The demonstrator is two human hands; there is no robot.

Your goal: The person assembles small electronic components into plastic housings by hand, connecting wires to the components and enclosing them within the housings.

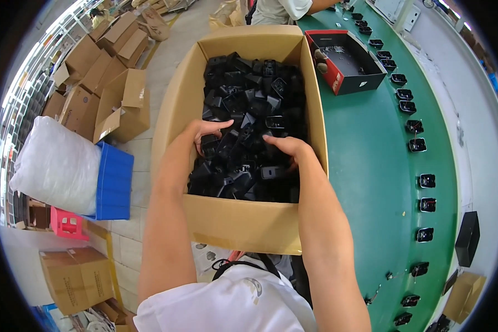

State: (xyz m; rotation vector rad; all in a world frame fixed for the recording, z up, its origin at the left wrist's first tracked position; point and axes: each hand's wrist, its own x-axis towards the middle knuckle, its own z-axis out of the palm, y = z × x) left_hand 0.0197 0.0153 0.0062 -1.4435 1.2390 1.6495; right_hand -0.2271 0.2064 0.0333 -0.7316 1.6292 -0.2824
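Inside a tall open cardboard box (243, 218) lies a heap of black plastic housings (243, 99), small and box-shaped, tumbled at all angles. My left hand (207, 133) reaches into the heap near the box's left wall. Its thumb is stretched out and the fingers are spread downward among the housings. Opposite it, my right hand (289, 146) dips in by the right wall, thumb extended toward the middle. That hand's other fingers are partly hidden by the housings. Both hands touch the pile from its two sides, and neither is seen closed round a single housing.
A green workbench (365, 166) on the right carries a line of small black units (418, 145) and a black-and-red open carton (365, 72). Another person (276, 11) is at the far end. Left stand cardboard boxes (124, 105), a blue crate (115, 182) with a white bag, and a pink stool (68, 223).
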